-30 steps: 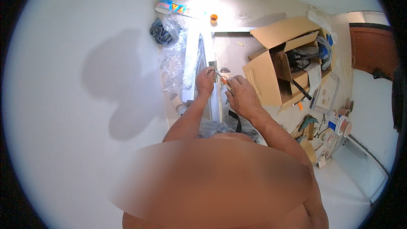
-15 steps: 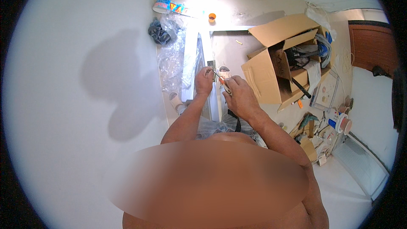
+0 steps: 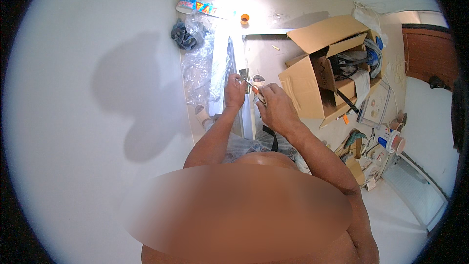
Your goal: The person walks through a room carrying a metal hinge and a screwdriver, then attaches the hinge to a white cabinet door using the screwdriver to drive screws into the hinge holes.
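I look down along the thin edge of a white door [image 3: 248, 112]. A small metal plate [image 3: 244, 75] is set into that edge. My left hand [image 3: 234, 93] is at the plate, its fingers pinched close to it; what they pinch is too small to tell. My right hand [image 3: 275, 107] is closed around a screwdriver [image 3: 256, 91] with an orange and white handle. Its tip points toward the plate, just beside my left fingers.
An open cardboard box [image 3: 328, 71] full of cables and tools stands right of the door. Crumpled clear plastic wrap [image 3: 200, 66] and a dark bundle [image 3: 181, 34] lie left. A small orange cup [image 3: 245, 18] sits farther off. Small tools and tape rolls [image 3: 386, 139] litter the floor at right.
None of note: both hands stay at the door edge with only slight shifts.
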Demonstrator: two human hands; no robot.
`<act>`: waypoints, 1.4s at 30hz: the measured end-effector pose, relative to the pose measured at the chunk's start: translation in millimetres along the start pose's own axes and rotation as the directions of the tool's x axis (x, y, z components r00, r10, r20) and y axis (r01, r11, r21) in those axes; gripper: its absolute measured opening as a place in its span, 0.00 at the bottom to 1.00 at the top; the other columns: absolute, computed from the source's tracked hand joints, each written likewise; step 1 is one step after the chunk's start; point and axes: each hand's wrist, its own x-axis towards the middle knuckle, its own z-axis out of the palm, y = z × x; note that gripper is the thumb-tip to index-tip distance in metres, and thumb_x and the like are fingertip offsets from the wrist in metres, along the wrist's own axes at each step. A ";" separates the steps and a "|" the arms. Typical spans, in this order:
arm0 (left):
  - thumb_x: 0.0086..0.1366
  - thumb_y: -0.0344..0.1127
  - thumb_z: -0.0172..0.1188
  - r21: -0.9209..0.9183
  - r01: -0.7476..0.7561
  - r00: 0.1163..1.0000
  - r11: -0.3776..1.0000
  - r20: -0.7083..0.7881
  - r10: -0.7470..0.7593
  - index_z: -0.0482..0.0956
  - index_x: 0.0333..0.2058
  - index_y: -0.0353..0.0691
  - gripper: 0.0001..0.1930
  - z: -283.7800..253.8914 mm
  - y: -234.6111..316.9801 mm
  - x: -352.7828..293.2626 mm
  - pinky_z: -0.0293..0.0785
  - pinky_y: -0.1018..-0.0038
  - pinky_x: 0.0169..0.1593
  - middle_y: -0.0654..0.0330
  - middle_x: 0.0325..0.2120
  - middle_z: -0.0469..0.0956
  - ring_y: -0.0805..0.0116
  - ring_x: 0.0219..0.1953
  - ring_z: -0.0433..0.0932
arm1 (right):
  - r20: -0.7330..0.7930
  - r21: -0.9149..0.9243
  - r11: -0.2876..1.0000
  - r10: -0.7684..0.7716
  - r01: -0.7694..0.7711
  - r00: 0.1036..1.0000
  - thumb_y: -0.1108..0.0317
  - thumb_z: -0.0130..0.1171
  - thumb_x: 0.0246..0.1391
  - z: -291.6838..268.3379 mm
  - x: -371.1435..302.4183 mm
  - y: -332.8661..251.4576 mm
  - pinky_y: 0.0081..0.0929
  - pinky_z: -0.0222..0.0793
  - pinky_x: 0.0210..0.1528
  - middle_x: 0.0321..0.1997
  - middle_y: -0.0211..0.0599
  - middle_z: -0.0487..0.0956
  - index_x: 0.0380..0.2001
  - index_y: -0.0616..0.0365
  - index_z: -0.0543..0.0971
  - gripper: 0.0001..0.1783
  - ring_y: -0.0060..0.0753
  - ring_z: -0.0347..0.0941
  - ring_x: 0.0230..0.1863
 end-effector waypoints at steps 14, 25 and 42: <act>0.61 0.40 0.59 0.336 -0.178 0.950 0.925 0.304 0.073 0.68 0.51 0.46 0.20 -23.5 52.5 0.1 0.75 0.54 0.41 0.46 0.32 0.80 0.44 0.37 0.80 | 0.072 -0.127 0.992 -0.004 0.013 0.997 0.68 0.59 0.52 -3.8 37.3 -9.1 0.46 0.70 0.46 0.40 0.53 0.75 0.41 0.65 0.75 0.14 0.55 0.73 0.43; 0.64 0.41 0.52 0.227 -0.399 0.903 0.888 0.265 0.338 0.75 0.38 0.37 0.13 -9.6 23.7 9.2 0.74 0.51 0.40 0.44 0.31 0.79 0.41 0.37 0.78 | -0.302 -0.335 0.904 -0.372 0.268 0.878 0.52 0.61 0.54 -61.2 58.5 -72.8 0.52 0.60 0.58 0.57 0.61 0.68 0.60 0.61 0.66 0.36 0.60 0.67 0.55; 0.63 0.48 0.56 0.253 -0.155 0.885 0.955 0.465 0.020 0.77 0.47 0.42 0.19 -24.4 41.6 17.3 0.72 0.53 0.49 0.46 0.42 0.80 0.46 0.47 0.77 | -0.406 -0.304 0.858 -0.510 0.414 0.758 0.41 0.48 0.61 -64.5 83.1 -77.8 0.59 0.40 0.71 0.66 0.58 0.64 0.61 0.61 0.67 0.37 0.56 0.53 0.71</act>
